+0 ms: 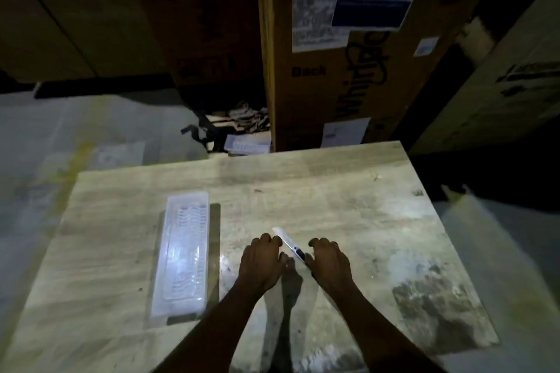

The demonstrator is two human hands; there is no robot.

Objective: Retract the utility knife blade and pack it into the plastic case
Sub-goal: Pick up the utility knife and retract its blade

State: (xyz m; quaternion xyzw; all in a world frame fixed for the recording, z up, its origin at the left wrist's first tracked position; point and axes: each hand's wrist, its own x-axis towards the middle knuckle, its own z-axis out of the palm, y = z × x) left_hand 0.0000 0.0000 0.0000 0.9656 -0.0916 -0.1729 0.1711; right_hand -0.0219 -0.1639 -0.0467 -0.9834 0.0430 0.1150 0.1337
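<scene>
Knife lies angled on the bench, blade out, between both hands. Left hand and right hand bracket it, fingers loosely curled, gripping nothing, likely ready to lift it. Case waits nearby on the left.

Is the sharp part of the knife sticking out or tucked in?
Sticking out. A pale blade shows past the front of the utility knife, between the left hand and right hand.

Glossy plastic case (worn wooden table)
</scene>
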